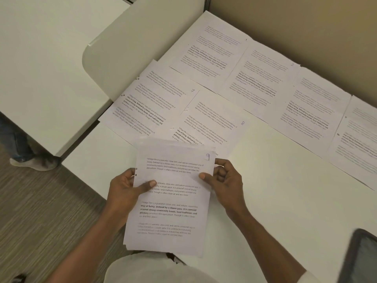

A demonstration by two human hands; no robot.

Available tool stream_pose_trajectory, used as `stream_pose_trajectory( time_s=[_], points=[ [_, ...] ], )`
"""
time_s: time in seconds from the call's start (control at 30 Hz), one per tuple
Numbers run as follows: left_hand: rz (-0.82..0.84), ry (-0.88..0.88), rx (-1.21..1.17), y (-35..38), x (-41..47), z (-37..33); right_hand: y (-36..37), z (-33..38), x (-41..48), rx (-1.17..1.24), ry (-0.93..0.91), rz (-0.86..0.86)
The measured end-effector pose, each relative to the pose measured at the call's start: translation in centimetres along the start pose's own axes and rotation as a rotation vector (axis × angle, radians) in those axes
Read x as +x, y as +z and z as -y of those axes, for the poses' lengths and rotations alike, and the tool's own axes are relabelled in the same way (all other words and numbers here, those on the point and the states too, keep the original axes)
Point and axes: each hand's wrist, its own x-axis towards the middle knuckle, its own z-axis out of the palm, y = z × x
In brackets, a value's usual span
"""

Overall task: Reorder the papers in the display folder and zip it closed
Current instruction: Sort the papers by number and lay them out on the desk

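Sheets (206,58), six spread, one stack (171,203) gripped, left hand (126,193), right hand (226,180)

- Bare table (275,180) lies open right of the right hand (226,180), as far as the near edge.
- Printed sheets (255,78) cover the far strip, edge to edge, up to the tan wall (306,27).
- The paper stack (169,211), gripped by that hand and the left hand (124,188), fills the near middle.
- A blurred dark folder (363,258) takes the near right corner.
- A white rounded panel (122,48) closes the left.
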Motion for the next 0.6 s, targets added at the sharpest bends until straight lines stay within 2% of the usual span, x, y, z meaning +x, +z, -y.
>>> stream_pose_trajectory(
  time_s=[0.1, 0.3, 0.47, 0.6],
  points=[
    [-0.025, -0.004, -0.023, 0.4, -0.1, 0.1, 0.1, 0.1, -0.1, -0.077, 0.0, -0.007],
    [-0.086, 0.045, 0.017, 0.8, -0.1, 0.1, -0.4, -0.6, -0.5, -0.039, 0.061, -0.109],
    [-0.112, 0.052, 0.115, 0.9, 0.0, -0.3, -2.4, -2.1, 0.0, -0.155, 0.055, -0.327],
    [-0.099, 0.064, 0.163, 1.0, 0.0, -0.6, -5.7, -1.5, 1.2, -0.232, 0.035, -0.583]
  ],
)
